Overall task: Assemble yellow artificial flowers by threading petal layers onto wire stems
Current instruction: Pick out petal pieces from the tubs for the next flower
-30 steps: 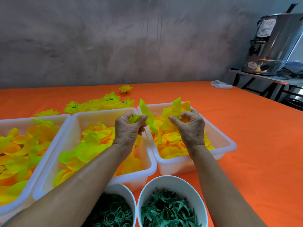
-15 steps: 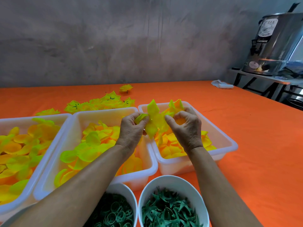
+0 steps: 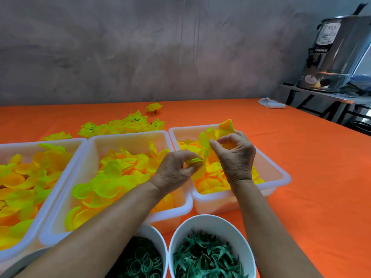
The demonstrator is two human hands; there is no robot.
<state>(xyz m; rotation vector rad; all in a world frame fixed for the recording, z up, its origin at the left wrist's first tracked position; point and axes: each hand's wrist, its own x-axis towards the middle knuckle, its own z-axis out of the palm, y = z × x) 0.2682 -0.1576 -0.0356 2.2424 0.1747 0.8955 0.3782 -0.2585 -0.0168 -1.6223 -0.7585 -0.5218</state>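
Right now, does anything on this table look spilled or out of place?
Nothing looks spilled. Petals stay inside the white bins, green parts inside the bowls. The yellow flowers lie loose on the orange cloth behind the bins, one flower apart from the rest, and a white roll sits alone.

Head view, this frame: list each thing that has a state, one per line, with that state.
left hand: pinching a petal layer
right hand: pinching the same petal layer from above
left tub: open, full of petals
middle tub: open, full of petals
right tub: open, partly filled
left bowl: holds green rings
right bowl: holds green star-shaped pieces
finished flowers: lying loose on the orange table
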